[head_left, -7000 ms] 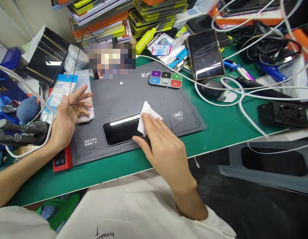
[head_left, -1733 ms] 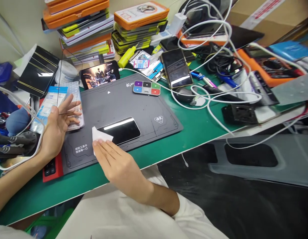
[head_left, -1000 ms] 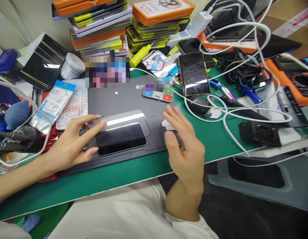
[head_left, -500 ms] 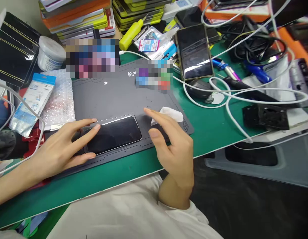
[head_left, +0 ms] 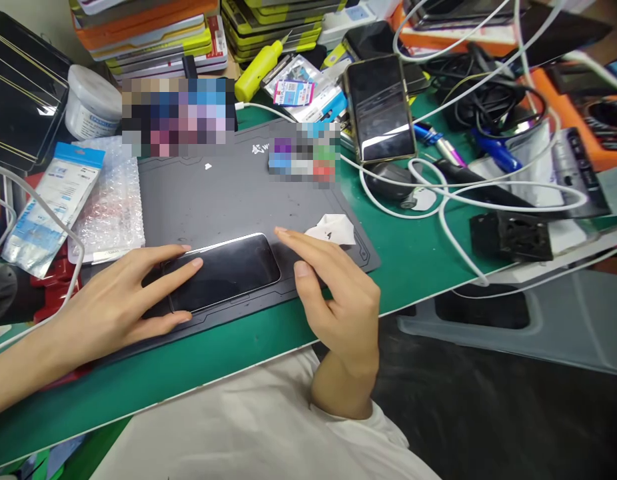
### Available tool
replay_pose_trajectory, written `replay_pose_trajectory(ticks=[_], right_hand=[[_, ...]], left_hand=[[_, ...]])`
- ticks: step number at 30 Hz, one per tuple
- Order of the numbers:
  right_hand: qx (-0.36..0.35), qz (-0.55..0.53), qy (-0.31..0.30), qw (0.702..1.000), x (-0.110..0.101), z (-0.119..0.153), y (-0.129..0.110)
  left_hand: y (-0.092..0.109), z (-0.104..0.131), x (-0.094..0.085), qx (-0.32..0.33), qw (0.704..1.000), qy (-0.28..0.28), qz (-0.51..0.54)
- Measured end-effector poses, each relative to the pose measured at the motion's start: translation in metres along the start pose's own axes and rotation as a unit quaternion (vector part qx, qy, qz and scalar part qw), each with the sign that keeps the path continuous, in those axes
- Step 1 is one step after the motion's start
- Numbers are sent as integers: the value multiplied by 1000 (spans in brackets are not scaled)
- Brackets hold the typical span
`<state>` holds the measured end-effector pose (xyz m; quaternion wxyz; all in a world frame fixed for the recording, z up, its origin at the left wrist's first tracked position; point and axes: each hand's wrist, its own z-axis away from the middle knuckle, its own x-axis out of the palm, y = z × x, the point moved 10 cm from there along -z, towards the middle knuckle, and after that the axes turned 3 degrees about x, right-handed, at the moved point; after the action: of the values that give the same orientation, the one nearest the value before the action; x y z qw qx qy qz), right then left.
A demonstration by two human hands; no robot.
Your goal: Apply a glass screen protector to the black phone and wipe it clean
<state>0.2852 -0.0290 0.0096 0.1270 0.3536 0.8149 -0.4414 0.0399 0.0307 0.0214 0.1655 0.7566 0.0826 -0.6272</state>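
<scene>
A smartphone with a dark screen lies flat on the grey work mat. My left hand holds it at its left end: one finger is at the far edge, the thumb at the near edge, and another finger rests on the glass. Just right of the phone hovers my right hand, its thumb and index finger apart with nothing between them. Behind that hand, a crumpled white wipe with a small dark mark lies on the mat, partly covered by the fingers.
Another phone lies beyond the mat, near a white cable looped across the green table. A silver-and-blue packet and bubble wrap lie at the left. A white jar and stacked boxes stand behind.
My right hand has come slightly closer to the phone, uncovering more of the white wipe. The left hand keeps its place on the phone. The whole view has shifted a little.
</scene>
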Motion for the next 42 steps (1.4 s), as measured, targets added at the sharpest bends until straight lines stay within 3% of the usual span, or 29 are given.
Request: replay_pose_trajectory(ticks=[13,42], right_hand=[[24,57,-37,997,9,-1,3],[-20,107,-47,993,15,2,-5]], left_hand=[[3,0,4,13,1000,7,-24],[-1,0,6,-14,1000,9,5]])
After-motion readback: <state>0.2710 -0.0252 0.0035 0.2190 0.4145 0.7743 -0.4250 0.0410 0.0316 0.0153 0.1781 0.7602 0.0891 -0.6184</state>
